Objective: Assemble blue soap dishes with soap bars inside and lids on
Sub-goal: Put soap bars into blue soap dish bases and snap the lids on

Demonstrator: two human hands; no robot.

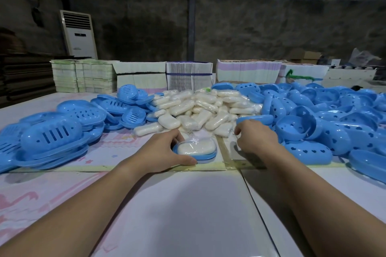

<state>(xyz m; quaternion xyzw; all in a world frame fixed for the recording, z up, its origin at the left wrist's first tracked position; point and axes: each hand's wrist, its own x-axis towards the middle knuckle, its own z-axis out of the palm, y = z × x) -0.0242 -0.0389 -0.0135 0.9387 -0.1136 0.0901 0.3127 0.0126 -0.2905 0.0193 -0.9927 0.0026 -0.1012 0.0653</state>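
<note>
A blue soap dish base (205,156) lies on the table in front of me with a wrapped white soap bar (197,147) in it. My left hand (165,151) grips the base's left end, thumb along the front rim, fingers behind. My right hand (255,137) is at the edge of the lid pile, fingers curled on a blue lid (255,119). Behind the dish a heap of wrapped soap bars (200,108) fills the middle. Slotted blue bases (52,133) are stacked at the left. Blue lids with heart-shaped holes (325,115) pile up at the right.
Stacks of flat cartons (83,76) and bundled printed sheets (189,76) line the table's far edge. A white standing air conditioner (78,33) is against the back wall. White board (177,215) covers the table between my forearms.
</note>
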